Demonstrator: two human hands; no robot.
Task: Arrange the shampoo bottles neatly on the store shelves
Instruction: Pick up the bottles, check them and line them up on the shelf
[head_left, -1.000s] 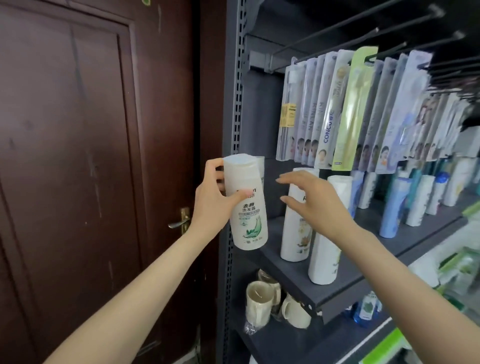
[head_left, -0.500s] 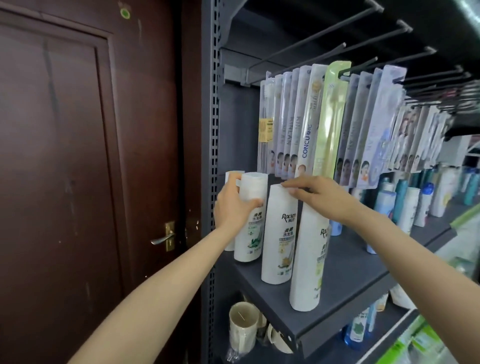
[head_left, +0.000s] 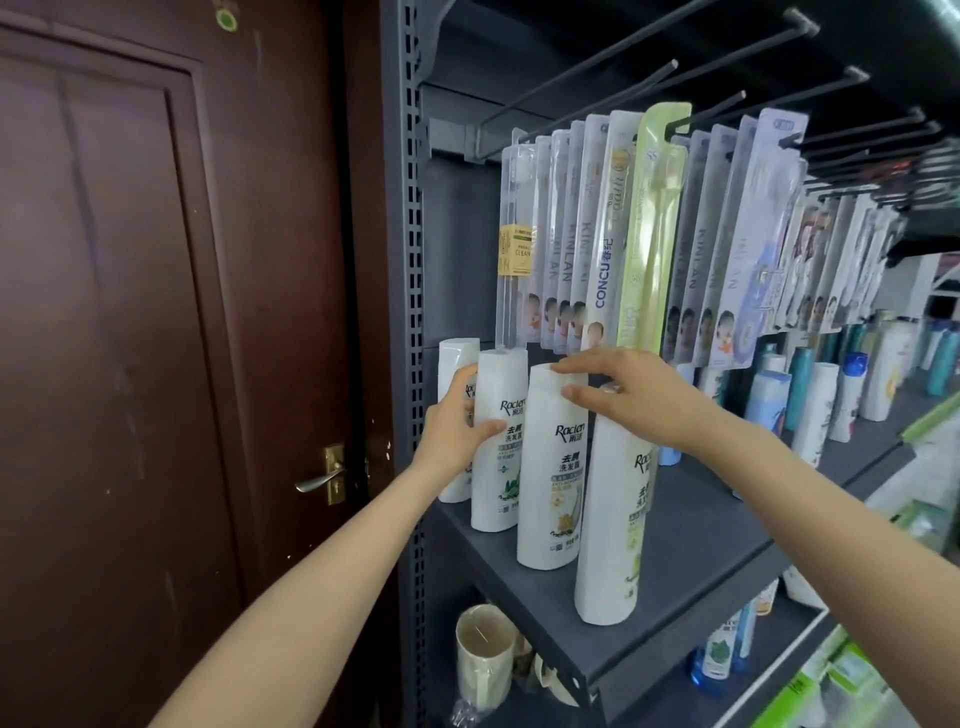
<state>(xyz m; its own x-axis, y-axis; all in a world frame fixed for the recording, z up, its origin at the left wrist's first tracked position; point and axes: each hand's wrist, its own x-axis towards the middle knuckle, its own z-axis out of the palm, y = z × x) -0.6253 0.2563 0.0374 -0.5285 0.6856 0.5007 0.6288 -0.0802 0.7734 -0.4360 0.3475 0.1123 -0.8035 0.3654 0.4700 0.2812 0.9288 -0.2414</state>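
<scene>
Several white shampoo bottles stand in a row at the left end of the grey shelf (head_left: 691, 551). My left hand (head_left: 457, 431) grips the second bottle (head_left: 497, 457), which stands upright on the shelf beside the hindmost bottle (head_left: 453, 364). My right hand (head_left: 631, 397) rests on top of the third bottle (head_left: 553, 483) and the tall front bottle (head_left: 613, 535), with its fingers spread over their caps. The front bottle's cap is hidden under my palm.
Packaged toothbrushes (head_left: 613, 234) hang on hooks just above the bottles. More bottles (head_left: 821, 410) line the shelf to the right. Cups (head_left: 483, 654) sit on the shelf below. A brown door (head_left: 130, 364) with a handle (head_left: 319, 480) stands to the left.
My left hand carried the bottle from in front of the shelf and stood it in the row. My right hand moved onto the tops of the neighbouring bottles.
</scene>
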